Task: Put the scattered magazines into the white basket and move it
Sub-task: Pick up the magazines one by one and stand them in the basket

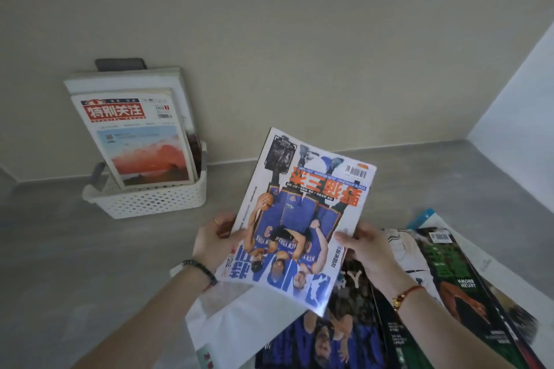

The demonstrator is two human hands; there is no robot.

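Note:
I hold a blue basketball magazine (302,213) upside down above the grey surface, my left hand (214,241) gripping its left edge and my right hand (367,244) its right edge. The white perforated basket (150,202) stands to the far left against the wall. Upright in it lean a magazine with a red title and sunset picture (141,141) and others behind that. Under my right arm several more magazines lie scattered, among them a green-covered one (461,284) and a blue one (317,341).
The grey surface (75,263) meets a beige wall (269,39) at the back and a white wall (521,117) at the right. White paper (221,329) lies under the scattered pile at the front.

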